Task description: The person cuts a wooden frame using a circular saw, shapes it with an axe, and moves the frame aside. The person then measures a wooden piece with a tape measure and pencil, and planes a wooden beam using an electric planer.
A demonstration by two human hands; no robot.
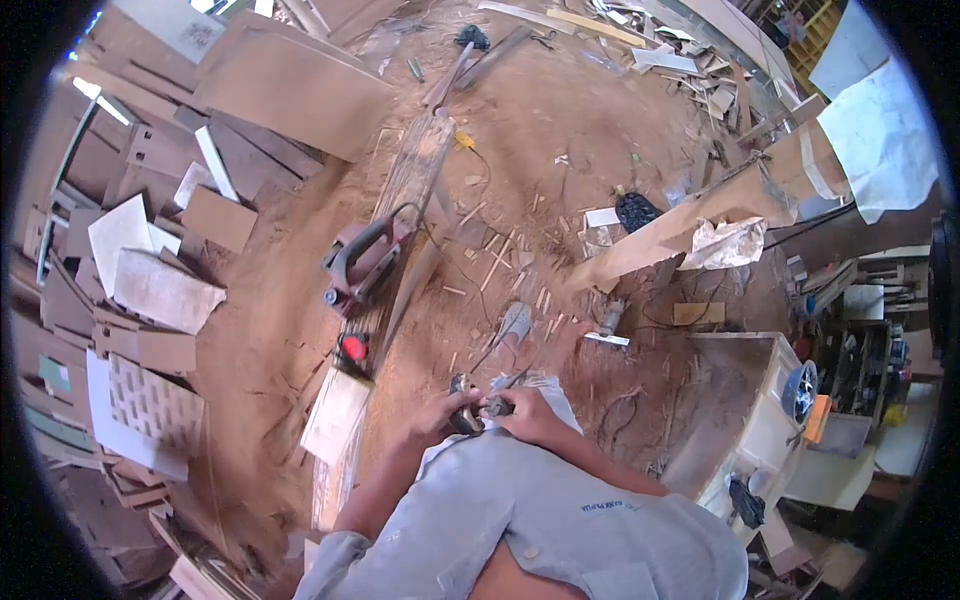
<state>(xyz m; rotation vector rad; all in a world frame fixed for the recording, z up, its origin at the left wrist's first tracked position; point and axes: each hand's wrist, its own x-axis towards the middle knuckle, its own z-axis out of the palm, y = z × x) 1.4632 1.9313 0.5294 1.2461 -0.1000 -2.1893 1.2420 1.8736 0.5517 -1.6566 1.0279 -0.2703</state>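
Close together in front of my shirt, both hands are closed on small things. My left hand (440, 418) grips a small dark and metallic piece (465, 415), whose exact kind I cannot make out. Fingers of my right hand (532, 415) wrap a small dark grey piece (495, 406) right beside it; a thin dark strand rises near it. Left of my hands runs a long rough wooden beam (418, 165). On it rests a dark red power tool with a black handle, like an electric planer (365, 265). Nearer me on the beam sits a black item with a red round top (354, 348).
Wood offcuts and boards (165, 290) are piled along the left. A grey tool with a white plate (607, 335) lies on the dusty ground at right. Beyond it are a slanted wooden board (640, 245) and an open wooden box frame (755, 420). A cable crosses the scrap-strewn ground.
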